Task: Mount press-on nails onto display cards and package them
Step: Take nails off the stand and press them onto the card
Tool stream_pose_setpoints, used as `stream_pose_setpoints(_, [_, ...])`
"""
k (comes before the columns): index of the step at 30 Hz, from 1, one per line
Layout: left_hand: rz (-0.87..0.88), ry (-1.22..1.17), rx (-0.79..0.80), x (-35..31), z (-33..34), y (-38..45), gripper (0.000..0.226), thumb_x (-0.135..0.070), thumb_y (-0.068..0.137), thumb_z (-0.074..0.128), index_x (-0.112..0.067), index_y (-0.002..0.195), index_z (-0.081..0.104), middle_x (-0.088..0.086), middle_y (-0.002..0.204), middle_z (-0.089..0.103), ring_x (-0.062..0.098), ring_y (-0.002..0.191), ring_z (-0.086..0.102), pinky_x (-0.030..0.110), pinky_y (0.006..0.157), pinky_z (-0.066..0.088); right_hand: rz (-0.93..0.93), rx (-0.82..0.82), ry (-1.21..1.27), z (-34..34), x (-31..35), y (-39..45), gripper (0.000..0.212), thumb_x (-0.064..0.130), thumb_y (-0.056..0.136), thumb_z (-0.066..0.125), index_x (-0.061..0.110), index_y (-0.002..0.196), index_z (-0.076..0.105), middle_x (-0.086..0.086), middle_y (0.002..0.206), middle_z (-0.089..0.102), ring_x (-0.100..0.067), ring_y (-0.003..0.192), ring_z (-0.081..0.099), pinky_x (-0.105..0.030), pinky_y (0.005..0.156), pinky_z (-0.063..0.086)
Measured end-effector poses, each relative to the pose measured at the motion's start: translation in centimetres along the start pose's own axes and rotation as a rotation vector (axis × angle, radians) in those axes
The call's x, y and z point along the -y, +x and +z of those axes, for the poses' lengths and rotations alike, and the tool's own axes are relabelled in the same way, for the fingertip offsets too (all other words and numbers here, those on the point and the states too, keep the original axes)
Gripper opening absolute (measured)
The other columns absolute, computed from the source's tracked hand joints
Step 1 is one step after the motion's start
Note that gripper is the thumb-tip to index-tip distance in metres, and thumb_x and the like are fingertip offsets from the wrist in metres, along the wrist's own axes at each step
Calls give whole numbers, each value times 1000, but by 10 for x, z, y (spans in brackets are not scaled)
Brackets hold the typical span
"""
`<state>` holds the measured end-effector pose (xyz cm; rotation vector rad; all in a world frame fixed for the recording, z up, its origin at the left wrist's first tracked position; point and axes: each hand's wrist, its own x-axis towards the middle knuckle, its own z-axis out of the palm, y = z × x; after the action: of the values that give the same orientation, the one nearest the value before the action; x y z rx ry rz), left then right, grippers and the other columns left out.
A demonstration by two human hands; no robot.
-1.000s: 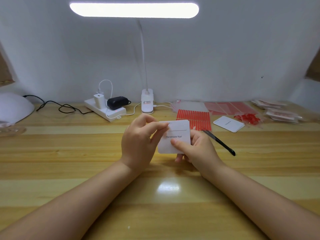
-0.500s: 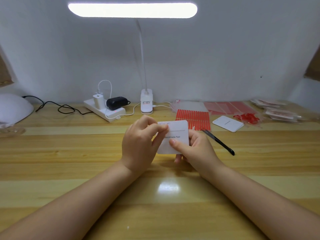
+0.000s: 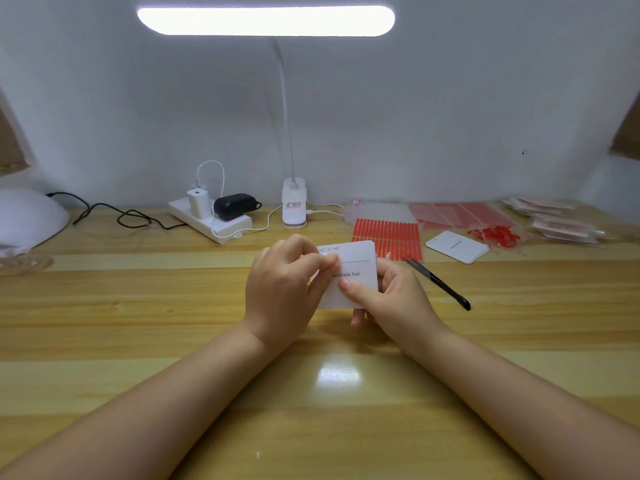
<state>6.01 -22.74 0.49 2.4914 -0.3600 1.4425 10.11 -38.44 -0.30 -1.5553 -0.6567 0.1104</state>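
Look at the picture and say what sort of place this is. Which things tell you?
Probably a small home craft bench for packing handmade nails. A white display card printed "Handmade Nail" is held over a wooden table, red adhesive strips lie behind it, and a desk lamp lights the work.

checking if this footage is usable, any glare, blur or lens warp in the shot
Head view: the lamp bar is blown out white, and its glare patch shines on the table; wide-angle warp bows the table's far edge; the card print reads sharp in the left hand and right hand; far-right packets are soft.
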Motion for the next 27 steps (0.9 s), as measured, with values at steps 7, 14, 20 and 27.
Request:
stream_pose_setpoints(7, [38, 29, -7, 2, 2, -2, 6, -14, 81, 70, -9, 80, 74, 8, 76, 62, 29, 63, 57, 38, 54, 44, 21, 1, 36, 0, 2, -1, 17, 4, 89, 64, 11, 104, 66, -10, 90, 69, -15, 45, 56, -17, 44, 42])
stream_pose_setpoints(14, [-227, -303, -78, -2, 2, 1, 25, -16, 90, 53, -12, 111, 67, 4, 94, 56, 12, 80, 53, 28, 73, 47, 97, -39, 92, 0, 1, 1, 17, 5, 89, 63, 15, 102, 65, 0, 83, 72, -16, 47, 56, -29, 52, 49])
stream_pose_setpoints(20, [-769, -684, -21, -4, 8, 4, 32, -20, 94, 56, -19, 125, 53, -10, 97, 60, -5, 81, 56, 18, 74, 48, 103, -33, 101, -1, 2, 1, 18, 6, 89, 64, 20, 100, 64, 6, 79, 72, -13, 46, 57, -22, 49, 49])
stream_pose_setpoints(27, [-392, -384, -32, -5, 5, 0, 28, -26, 84, 69, -21, 111, 60, -4, 99, 58, 8, 78, 53, 9, 68, 40, 91, -28, 97, -1, 1, 2, 19, 6, 89, 64, 23, 99, 66, 1, 82, 73, -15, 48, 57, -23, 49, 49])
